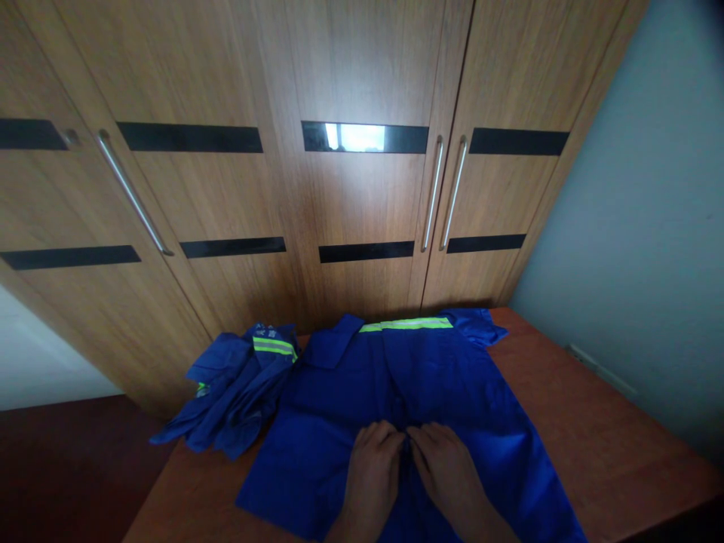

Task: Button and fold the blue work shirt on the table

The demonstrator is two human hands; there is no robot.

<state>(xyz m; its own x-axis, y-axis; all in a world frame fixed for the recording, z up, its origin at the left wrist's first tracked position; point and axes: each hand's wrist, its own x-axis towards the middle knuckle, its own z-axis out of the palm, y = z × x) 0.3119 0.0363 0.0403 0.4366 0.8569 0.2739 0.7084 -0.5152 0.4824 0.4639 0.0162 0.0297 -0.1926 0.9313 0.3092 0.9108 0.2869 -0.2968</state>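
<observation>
A blue garment [486, 400] with a yellow-green reflective stripe [417, 323] across its far part lies spread on a reddish-brown table [588, 422]. My left hand [374, 460] and my right hand [444, 460] meet at the garment's middle front, fingertips almost touching. Both hands are closed in a pinch on the cloth along its front opening. Whatever small part lies between the fingertips is too dark to make out. One short sleeve is folded out at the far right.
A crumpled blue garment [243, 392] with reflective stripes lies at the table's left, partly over its edge. Behind the table stands a wooden wardrobe [362, 196] with metal handles [433, 194]. A pale wall [639, 226] rises on the right.
</observation>
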